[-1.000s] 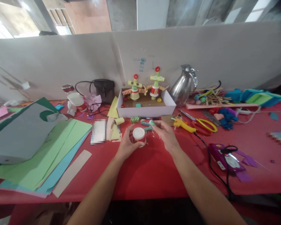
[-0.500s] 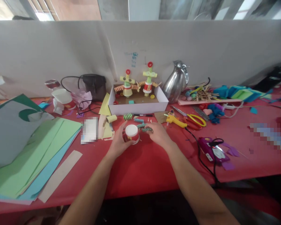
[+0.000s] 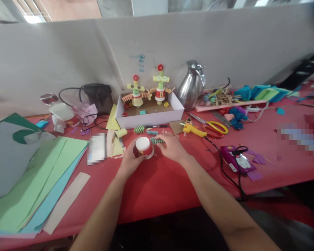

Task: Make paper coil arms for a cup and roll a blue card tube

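My left hand (image 3: 129, 161) grips a small upturned red paper cup (image 3: 143, 146) with a white base, holding it on the red tablecloth (image 3: 159, 181). My right hand (image 3: 172, 147) pinches a green folded paper spring (image 3: 156, 140) right beside the cup. Two more paper springs (image 3: 139, 129) lie just behind the cup. A white box (image 3: 151, 118) behind them holds two paper-cup figures (image 3: 147, 90) with spring arms.
Stacked green, blue and grey paper sheets (image 3: 28, 177) fill the left. A yellow glue gun (image 3: 195, 129), yellow scissors (image 3: 217, 127), a purple device with black cord (image 3: 237, 162), a steel jug (image 3: 190, 85) and craft scraps lie to the right. A black bag (image 3: 98, 96) stands at the back.
My right hand has brought the green spring down next to the cup. The view has shifted, so everything sits a little further left and up in the frame.
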`<state>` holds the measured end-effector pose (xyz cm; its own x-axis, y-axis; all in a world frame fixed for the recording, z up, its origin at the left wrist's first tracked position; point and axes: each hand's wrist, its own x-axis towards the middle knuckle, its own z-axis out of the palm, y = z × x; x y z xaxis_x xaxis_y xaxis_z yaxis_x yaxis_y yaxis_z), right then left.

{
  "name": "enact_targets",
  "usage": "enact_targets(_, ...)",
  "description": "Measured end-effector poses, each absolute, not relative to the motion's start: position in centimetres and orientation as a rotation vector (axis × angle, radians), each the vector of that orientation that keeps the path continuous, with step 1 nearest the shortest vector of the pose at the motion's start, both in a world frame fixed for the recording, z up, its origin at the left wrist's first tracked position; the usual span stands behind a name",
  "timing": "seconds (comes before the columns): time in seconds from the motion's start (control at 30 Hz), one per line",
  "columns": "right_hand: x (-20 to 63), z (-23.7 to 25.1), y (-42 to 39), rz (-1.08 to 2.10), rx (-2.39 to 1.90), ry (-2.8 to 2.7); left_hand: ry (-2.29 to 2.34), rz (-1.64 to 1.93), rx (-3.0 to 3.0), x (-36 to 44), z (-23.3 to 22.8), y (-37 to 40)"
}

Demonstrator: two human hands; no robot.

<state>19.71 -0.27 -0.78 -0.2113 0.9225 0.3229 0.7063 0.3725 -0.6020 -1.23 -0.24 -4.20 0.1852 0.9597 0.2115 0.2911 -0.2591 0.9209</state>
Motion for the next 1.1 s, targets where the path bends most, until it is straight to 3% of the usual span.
enact_targets(0.83, 19.54, -0.39, -0.61, 0.425, -1.290, -1.990, 1.319, 1.076, 1.809, -0.99, -4.17, -0.32)
enact_targets(0.97, 19.60, -0.28, -0.42, 0.641, -1.159, -1.808, 1.347, 1.100, 1.810, -0.97, -4.20, -0.37)
enact_targets(1.1, 19.68, -0.09, -0.10, 1.177, -0.914, -1.324, 1.359, 1.118, 1.777, -0.93, -4.02, -0.53)
